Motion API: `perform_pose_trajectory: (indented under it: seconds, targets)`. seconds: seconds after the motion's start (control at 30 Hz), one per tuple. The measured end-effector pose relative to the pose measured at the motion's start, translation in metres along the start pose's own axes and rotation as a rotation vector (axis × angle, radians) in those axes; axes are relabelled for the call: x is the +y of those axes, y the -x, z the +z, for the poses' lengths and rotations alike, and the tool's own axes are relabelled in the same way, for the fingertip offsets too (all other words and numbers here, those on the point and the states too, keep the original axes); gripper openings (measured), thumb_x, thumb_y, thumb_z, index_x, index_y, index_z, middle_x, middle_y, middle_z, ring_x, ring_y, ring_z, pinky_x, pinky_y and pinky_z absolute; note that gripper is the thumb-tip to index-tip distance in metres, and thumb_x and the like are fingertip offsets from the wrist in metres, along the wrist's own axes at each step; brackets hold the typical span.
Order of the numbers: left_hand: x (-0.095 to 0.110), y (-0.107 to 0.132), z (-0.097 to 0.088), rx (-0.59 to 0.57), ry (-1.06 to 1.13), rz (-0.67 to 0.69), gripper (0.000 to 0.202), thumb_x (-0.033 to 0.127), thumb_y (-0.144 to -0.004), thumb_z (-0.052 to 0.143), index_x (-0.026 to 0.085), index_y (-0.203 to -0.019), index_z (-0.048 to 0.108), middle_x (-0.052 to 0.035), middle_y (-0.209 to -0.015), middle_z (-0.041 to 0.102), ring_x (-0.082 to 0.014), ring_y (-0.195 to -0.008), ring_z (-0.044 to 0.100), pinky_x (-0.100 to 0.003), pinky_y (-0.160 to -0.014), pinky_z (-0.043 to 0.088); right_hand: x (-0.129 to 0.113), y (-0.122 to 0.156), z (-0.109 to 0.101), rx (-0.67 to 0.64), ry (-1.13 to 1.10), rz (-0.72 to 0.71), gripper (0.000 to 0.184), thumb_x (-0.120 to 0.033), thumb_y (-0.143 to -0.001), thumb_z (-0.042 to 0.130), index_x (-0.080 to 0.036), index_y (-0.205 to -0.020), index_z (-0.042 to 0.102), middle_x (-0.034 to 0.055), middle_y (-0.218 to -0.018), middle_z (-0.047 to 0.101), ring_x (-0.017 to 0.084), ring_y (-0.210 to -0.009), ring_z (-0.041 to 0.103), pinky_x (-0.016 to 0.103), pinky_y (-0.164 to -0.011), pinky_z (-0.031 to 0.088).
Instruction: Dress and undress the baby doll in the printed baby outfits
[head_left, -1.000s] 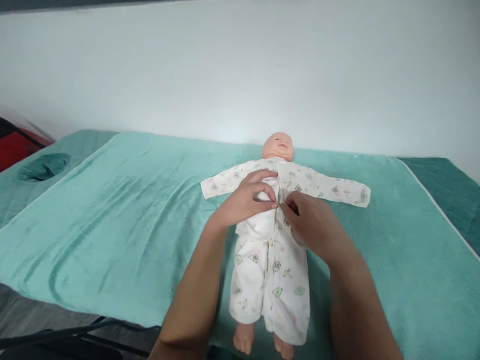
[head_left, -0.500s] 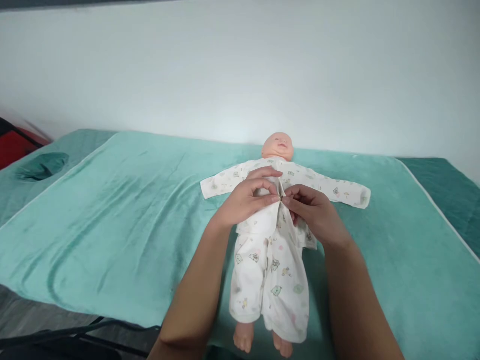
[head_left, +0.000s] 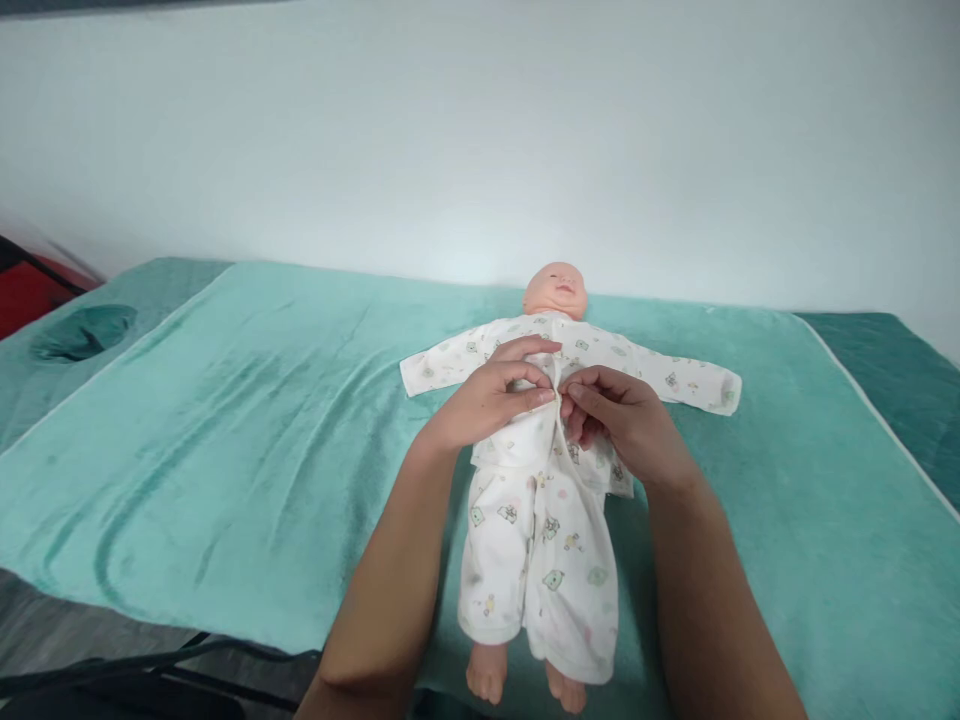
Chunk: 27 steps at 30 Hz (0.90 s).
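Note:
A baby doll lies on its back, feet toward me, dressed in a white printed shirt and matching trousers. Both sleeves stretch out sideways. My left hand pinches the front edge of the shirt between thumb and index finger, its other fingers resting over the chest. Opposite it, my right hand is closed in a pinch on the other side of the same opening. The fingertips of the two hands almost meet at the middle of the shirt. Whatever fastener sits between them is too small to make out.
Under the doll, a light green cover is spread over a darker green padded bed with a round hole near its left end. A white wall rises behind. Something red stands at the far left.
My right fingertips have shifted slightly up and left along the shirt opening, and the right-hand edge of the shirt lies closer to the middle. My left hand has barely moved.

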<state>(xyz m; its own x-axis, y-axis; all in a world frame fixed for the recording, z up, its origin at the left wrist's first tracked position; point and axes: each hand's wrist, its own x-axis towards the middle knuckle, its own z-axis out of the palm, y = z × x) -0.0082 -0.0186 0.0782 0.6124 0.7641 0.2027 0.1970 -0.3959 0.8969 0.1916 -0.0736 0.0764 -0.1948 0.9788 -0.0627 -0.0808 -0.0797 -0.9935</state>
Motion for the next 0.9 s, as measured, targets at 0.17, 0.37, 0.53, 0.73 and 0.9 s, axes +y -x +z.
perform_pose_trajectory:
  seconds: [0.17,0.37,0.53,0.73,0.9]
  targets:
    - [-0.0015,0.002,-0.0042,-0.056,-0.032,0.012,0.016,0.035,-0.093,0.062,0.023,-0.086,0.07,-0.0023,-0.154,0.049,-0.0271,-0.151,0.033,-0.05,-0.121,0.034,-0.0003,0.0002,0.0017,0.027,0.022,0.003,0.031,-0.047,-0.091,0.071,-0.017,-0.087,0.066,0.0027,-0.074,0.067,0.011,-0.057,0.061,0.021,-0.051,0.048]
    - [-0.0041,0.0024,-0.0051,-0.056,-0.035,0.012,0.014,0.035,-0.091,0.065,0.024,-0.086,0.073,-0.0008,-0.155,0.048,-0.0278,-0.152,0.032,-0.05,-0.12,0.036,0.0009,-0.0001,0.0017,-0.005,0.072,-0.007,0.029,-0.044,-0.091,0.072,-0.016,-0.086,0.064,0.0021,-0.069,0.066,0.012,-0.059,0.062,0.021,-0.052,0.048]
    - [-0.0067,0.0017,-0.0033,-0.043,0.012,0.02,0.014,0.034,-0.089,0.068,0.023,-0.083,0.073,-0.0014,-0.153,0.05,-0.0268,-0.151,0.033,-0.046,-0.115,0.043,0.0052,-0.0002,-0.001,-0.015,0.102,-0.007,0.024,-0.04,-0.091,0.072,-0.018,-0.094,0.062,0.0035,-0.08,0.07,0.013,-0.063,0.066,0.021,-0.051,0.049]
    - [-0.007,0.0017,-0.0037,-0.047,-0.006,0.048,0.013,0.033,-0.091,0.067,0.024,-0.085,0.074,-0.0004,-0.152,0.052,-0.0246,-0.151,0.033,-0.047,-0.121,0.036,0.0051,-0.0002,-0.0021,-0.032,0.16,0.037,0.026,-0.038,-0.088,0.075,-0.019,-0.099,0.06,0.0019,-0.074,0.069,0.013,-0.061,0.064,0.021,-0.05,0.049]
    - [-0.0031,0.0009,-0.002,-0.036,-0.061,0.043,0.019,0.038,-0.092,0.064,0.025,-0.084,0.075,0.0012,-0.152,0.053,-0.0248,-0.152,0.033,-0.05,-0.126,0.028,0.0022,0.001,0.0024,-0.012,0.19,0.071,0.025,-0.036,-0.087,0.075,-0.02,-0.096,0.058,-0.0012,-0.07,0.064,0.013,-0.062,0.063,0.02,-0.05,0.047]
